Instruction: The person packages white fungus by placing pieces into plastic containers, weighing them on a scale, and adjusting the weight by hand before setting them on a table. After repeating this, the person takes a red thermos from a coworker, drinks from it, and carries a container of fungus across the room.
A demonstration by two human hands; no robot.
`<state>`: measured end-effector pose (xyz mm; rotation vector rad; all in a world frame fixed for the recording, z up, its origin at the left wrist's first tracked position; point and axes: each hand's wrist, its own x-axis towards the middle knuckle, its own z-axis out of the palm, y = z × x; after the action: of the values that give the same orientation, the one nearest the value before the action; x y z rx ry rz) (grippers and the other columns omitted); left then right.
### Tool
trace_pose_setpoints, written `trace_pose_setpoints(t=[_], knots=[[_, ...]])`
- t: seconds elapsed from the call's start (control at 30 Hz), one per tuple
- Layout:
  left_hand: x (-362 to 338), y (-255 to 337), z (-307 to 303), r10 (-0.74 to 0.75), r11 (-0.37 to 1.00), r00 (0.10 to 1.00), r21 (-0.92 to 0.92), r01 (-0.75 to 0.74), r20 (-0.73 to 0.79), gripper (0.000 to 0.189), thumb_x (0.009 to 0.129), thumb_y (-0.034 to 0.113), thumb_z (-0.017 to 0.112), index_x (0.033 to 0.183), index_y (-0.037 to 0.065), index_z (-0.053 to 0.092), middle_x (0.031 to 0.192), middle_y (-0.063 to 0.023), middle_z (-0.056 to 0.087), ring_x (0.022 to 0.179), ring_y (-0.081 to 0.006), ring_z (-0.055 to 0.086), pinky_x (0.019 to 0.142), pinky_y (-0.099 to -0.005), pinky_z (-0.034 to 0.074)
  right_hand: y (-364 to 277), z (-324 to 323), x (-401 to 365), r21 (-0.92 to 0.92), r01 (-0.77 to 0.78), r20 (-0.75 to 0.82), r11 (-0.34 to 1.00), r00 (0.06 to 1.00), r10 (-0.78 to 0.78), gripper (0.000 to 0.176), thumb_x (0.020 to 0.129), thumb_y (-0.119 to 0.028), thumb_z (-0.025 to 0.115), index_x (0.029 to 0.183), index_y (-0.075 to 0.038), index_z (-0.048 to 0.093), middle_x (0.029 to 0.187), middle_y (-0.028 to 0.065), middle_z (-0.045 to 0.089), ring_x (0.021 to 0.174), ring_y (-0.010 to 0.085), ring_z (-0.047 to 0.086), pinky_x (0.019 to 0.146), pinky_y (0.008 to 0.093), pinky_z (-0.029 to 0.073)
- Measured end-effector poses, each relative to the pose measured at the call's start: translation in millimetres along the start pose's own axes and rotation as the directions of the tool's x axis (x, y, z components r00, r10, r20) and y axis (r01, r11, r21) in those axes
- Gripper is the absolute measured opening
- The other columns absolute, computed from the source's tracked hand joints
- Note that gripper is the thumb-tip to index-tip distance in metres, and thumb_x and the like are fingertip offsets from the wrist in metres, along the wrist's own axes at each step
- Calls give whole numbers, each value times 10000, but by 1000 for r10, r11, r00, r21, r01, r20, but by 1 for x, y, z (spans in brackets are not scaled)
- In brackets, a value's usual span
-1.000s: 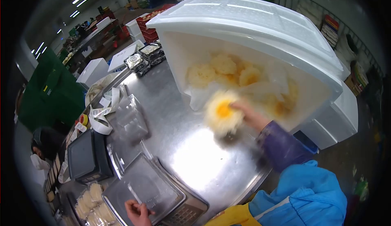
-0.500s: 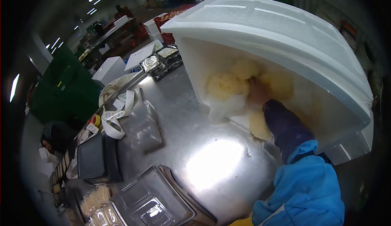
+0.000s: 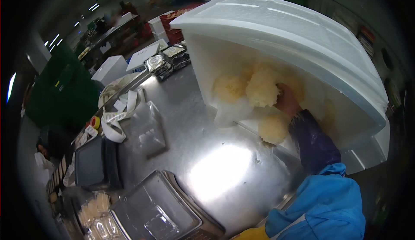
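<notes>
A large white foam box (image 3: 268,37) lies on its side with its opening facing me. Inside it my right hand (image 3: 287,100) grips a pale yellow, frilly clump that looks like snow fungus (image 3: 262,89), fingers on its right side. Another such clump (image 3: 229,87) sits to the left in the box, and one more (image 3: 273,128) lies lower, near the opening. Others behind the hand are dim and partly hidden. A thin whitish sheet hangs at the opening's left. My left hand is not in view.
On the metal table (image 3: 186,110) stand clear plastic trays (image 3: 149,130), a stack of clear lids (image 3: 158,209) and a black container (image 3: 96,162). Label strips (image 3: 114,125), tape (image 3: 95,121) and foil-like packs (image 3: 166,60) lie along the far edge. Another person (image 3: 54,143) is at the left.
My right hand has drawn slightly back and right, lifting a frilly clump off the others toward the opening. The view has shifted a little.
</notes>
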<state>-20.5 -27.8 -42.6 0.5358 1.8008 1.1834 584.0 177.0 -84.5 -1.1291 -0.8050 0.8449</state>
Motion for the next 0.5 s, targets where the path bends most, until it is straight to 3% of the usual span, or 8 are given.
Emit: trace_pose_setpoints(t=[0.03,0.07,0.13,0.33,0.4,0.43,0.47,0.5], knots=[[1,-2,0,-2,999,1000,-32,2,11,188,811,73,562,982,70,483,637,32,407,530,-67,371,474,-193,326,-5,19,-10,512,-306,61,802,945,322,376,800,-185,487,1128,-10,435,1019,104,525,932,219,549,840,377,473],[1,-2,-1,-4,999,999,-31,6,40,197,813,72,562,992,63,478,656,26,416,545,-71,387,490,-201,351,-12,40,-26,500,-348,97,793,932,349,376,800,-185,487,1128,-10,435,1019,104,525,932,219,549,840,377,473],[21,-25,-13,83,994,989,-85,-74,118,133,771,8,525,861,85,465,621,37,370,487,-57,379,420,-209,360,-27,94,-66,324,-457,221,829,888,403,415,797,-158,469,1175,2,402,1070,126,511,1021,244,513,909,412,435],[10,-17,-3,4,991,979,-130,24,204,190,805,14,560,970,65,480,717,40,416,608,-58,474,541,-205,500,-23,249,-175,26,-676,709,736,531,463,518,764,-103,464,1253,4,335,1207,125,449,1109,220,466,918,399,435],[13,-20,-5,8,981,963,-188,44,268,224,813,24,559,1010,42,452,728,21,449,630,-66,503,554,-214,508,-23,293,-211,-52,-572,791,819,476,383,536,767,-114,463,1267,-10,302,1150,111,466,1010,205,521,806,352,493],[13,-21,-4,18,978,963,-204,39,270,229,814,25,555,1016,38,447,730,16,457,631,-69,508,560,-215,510,-18,309,-224,-97,-602,807,793,419,417,543,746,-90,473,1266,-36,326,1189,107,456,1095,185,467,905,328,415],[13,-20,-2,28,975,960,-220,35,277,234,815,25,551,1022,34,442,732,11,466,633,-71,513,567,-216,512,-9,322,-235,-150,-574,821,805,381,425,543,750,-86,465,1270,-52,313,1141,94,482,1050,181,484,860,326,438],[11,-17,-4,28,981,956,-194,31,293,229,812,19,545,1018,24,445,740,7,473,638,-71,513,588,-214,516,-4,333,-245,-304,-339,829,890,366,423,549,748,-78,457,1274,-67,302,1113,106,499,1021,199,500,818,332,456]])
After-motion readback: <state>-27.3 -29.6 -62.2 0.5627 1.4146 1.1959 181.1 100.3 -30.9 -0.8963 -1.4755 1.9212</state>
